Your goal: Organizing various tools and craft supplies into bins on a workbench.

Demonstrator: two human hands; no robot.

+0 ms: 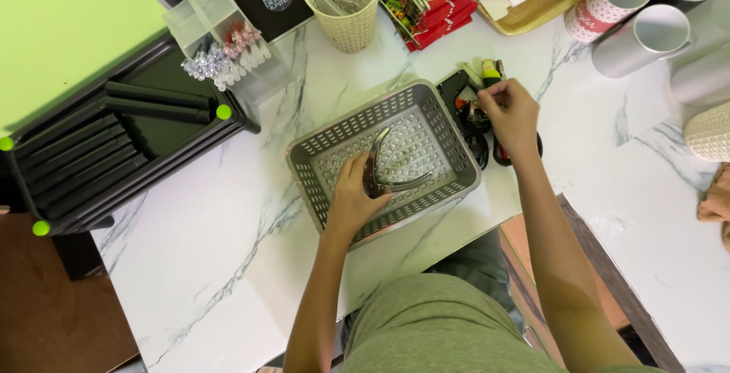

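1. Left hand (353,194): inside the grey perforated basket (455,143), fingers curled and closed around the pivot end of a metal hole punch (389,168). Punch's two chrome arms fan out up and to the right over the basket floor.
2. Right hand (511,114): just right of the basket, over a cluster of small tools (473,114) on the tabletop (228,266). Thumb and forefinger pressed together, pinching a small item at approx. the top of the cluster; item too small to identify.
3. Tool cluster: black-bodied pieces w/ red and yellow-green parts, lying touching the basket's right wall. Partly hidden under the right hand.
4. Basket: sits at the tabletop's centre, tilted relative to the near edge; holds only the punch and the left hand.
5. Tabletop: white marble-pattern surface.
6. Upper left: black tray stack (114,152) w/ green corner caps, beside a clear box (220,38) of small beads.
7. Top centre: cream woven-look cup (346,8), next to red printed packets (433,0).
8. Top right: several cylindrical mugs (642,34) lying on their sides, openings facing the camera; wooden tray (532,8) w/ white paper beside them.
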